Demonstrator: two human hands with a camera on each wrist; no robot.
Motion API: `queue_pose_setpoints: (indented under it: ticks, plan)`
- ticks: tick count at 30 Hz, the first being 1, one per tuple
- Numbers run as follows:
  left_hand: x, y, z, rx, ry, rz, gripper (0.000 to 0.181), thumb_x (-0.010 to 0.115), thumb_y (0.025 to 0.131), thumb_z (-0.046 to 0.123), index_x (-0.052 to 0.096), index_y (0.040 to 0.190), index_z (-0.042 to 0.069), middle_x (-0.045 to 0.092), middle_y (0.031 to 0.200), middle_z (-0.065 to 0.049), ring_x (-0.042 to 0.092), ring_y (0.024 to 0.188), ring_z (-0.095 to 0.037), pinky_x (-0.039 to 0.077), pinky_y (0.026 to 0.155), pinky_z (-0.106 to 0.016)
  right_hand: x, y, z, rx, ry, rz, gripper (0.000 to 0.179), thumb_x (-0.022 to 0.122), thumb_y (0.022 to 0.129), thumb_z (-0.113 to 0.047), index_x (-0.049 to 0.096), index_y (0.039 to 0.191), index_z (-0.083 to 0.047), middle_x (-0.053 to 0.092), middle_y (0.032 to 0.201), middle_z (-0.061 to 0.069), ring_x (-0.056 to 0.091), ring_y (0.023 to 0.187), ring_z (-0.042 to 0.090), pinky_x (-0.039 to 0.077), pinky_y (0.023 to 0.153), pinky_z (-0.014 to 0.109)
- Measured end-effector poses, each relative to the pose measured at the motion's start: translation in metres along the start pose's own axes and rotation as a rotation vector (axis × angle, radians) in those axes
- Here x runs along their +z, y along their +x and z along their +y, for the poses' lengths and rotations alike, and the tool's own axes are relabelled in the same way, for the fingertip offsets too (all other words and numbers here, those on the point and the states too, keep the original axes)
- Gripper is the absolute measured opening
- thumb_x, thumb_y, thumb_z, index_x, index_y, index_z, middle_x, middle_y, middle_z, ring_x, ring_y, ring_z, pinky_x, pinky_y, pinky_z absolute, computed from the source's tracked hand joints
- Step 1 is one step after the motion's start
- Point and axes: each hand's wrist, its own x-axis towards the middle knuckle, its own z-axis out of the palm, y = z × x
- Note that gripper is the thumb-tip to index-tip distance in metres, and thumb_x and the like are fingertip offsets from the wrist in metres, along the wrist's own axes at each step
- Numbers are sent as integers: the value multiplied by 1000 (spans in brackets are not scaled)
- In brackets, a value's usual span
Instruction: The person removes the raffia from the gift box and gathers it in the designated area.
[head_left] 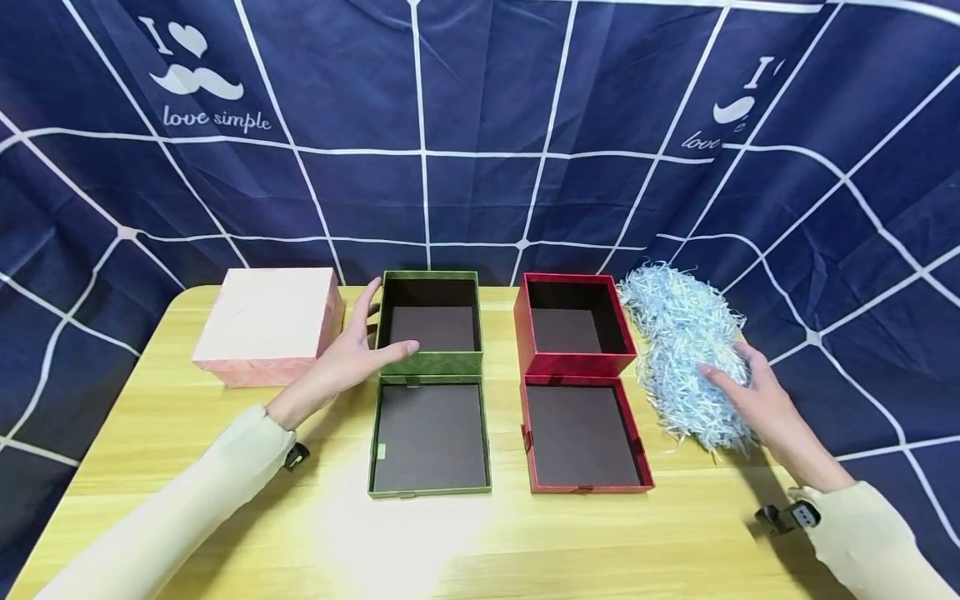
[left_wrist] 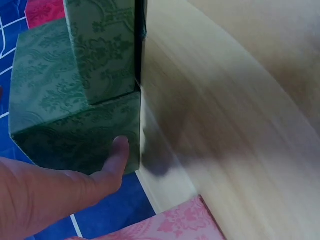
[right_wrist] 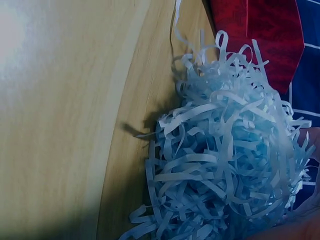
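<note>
My left hand (head_left: 352, 354) reaches to the left side of a green box (head_left: 431, 363), its thumb stretched across the near rim. In the left wrist view a finger (left_wrist: 118, 155) lies against the box's patterned green wall. The box stands upright with its top uncovered, showing a dark interior. My right hand (head_left: 761, 396) rests at the right side of a heap of pale blue shredded paper (head_left: 686, 358), thumb extended over the strands. Some of its fingers are hidden behind the shreds, which fill much of the right wrist view.
A green lid (head_left: 430, 437) lies inside up before the green box. Right of these stand an uncovered red box (head_left: 577, 364) and its upturned red lid (head_left: 588, 433). A closed pink box (head_left: 266, 317) sits at left. Behind the wooden table (head_left: 300, 533) hangs blue gridded cloth (head_left: 480, 100).
</note>
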Motion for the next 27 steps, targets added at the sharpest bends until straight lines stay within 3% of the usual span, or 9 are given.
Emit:
queue_pose_setpoints:
  ticks: [4,9,14,21,27]
  plan:
    - [2,-6,2,15,-2,32,115,82,98,42,-3,176,37,7,180,-14,17,162,-47,23,125,-69,0,-4,-2,4,14,16,95,55,113,-43,0,168,11,0,172,41,0,158,58,4,124,72]
    - [4,-15,1,54,-27,96,111,82,99,38,4,177,32,16,178,-16,27,158,-49,31,121,-69,0,-8,-7,14,18,54,96,57,112,-44,2,169,9,3,172,40,6,157,59,9,124,72]
    - [3,-23,2,97,-33,101,106,81,100,31,7,177,29,18,177,-16,29,158,-46,36,120,-65,0,-12,-13,21,16,100,95,59,111,-44,6,171,6,9,173,37,14,155,61,17,124,68]
    - [4,-37,7,147,-68,94,100,78,102,18,12,176,23,19,176,-19,29,158,-44,41,117,-64,5,-18,-21,8,31,192,84,61,110,-41,21,171,2,19,173,33,22,156,56,26,126,43]
    - [10,-55,5,163,-116,90,95,76,101,13,18,175,23,24,173,-22,35,154,-48,44,113,-64,15,-30,-28,8,16,251,76,63,110,-39,33,167,0,29,166,32,32,150,53,32,110,23]
